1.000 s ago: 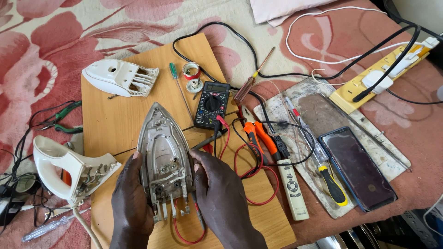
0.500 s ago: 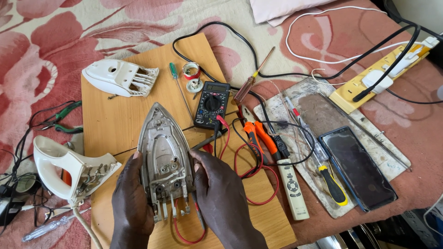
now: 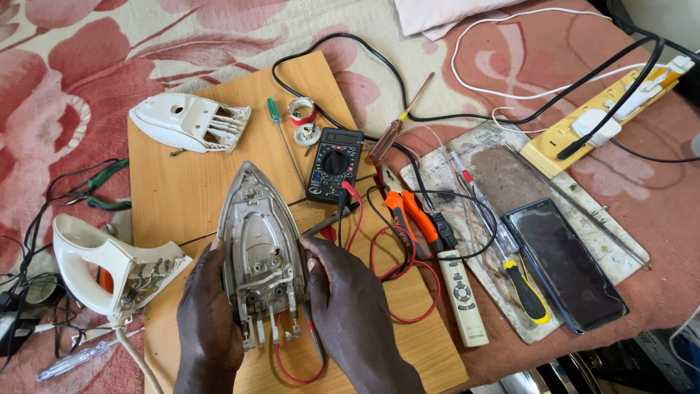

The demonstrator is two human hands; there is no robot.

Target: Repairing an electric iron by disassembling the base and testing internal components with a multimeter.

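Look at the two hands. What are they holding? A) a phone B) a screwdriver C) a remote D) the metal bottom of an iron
D: the left hand and right hand grip the sides of the metal iron base on the wooden board.

Two bare hands, seen from above.

The left hand and the right hand are both uncovered, backs toward the camera. The skin lies in fine creases over the knuckles and finger joints, and the backs catch a faint sheen from the light. The fingers are broad and blunt at the tips; the nails are too small to make out clearly. Each wrist is bare as far as it shows, and the right one runs on into a short stretch of bare forearm at the lower edge of the view. The rest of the body lies outside the picture.
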